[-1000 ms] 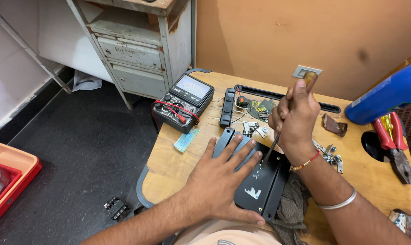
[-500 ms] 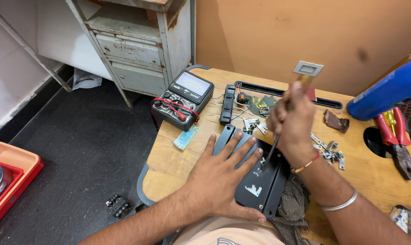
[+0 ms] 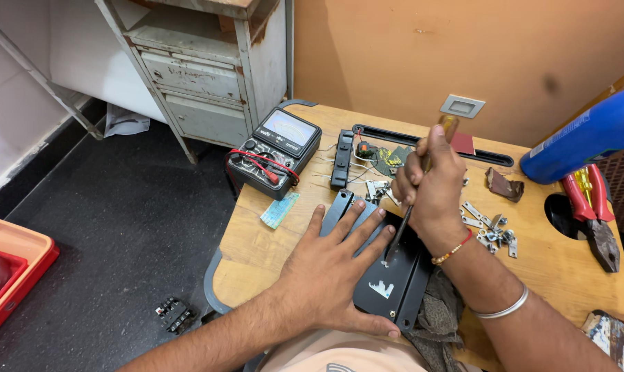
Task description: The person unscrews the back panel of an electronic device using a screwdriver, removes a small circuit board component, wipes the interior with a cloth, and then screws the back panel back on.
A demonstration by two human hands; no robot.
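My left hand (image 3: 336, 265) lies flat, fingers spread, on a black metal plate (image 3: 394, 279) at the near edge of the wooden table (image 3: 257, 241). My right hand (image 3: 432, 182) is closed around a screwdriver (image 3: 412, 207) with an amber handle, held nearly upright. Its tip touches the plate just right of my left fingers.
A black multimeter (image 3: 274, 151) with red leads sits at the table's left. Small metal brackets and screws (image 3: 491, 231) lie right of my right hand, red pliers (image 3: 594, 207) and a blue cylinder (image 3: 587, 138) further right. A grey metal cabinet (image 3: 202, 76) stands behind.
My right hand and the screwdriver have shifted slightly toward me and lower over the plate. My left hand stays pressed flat.
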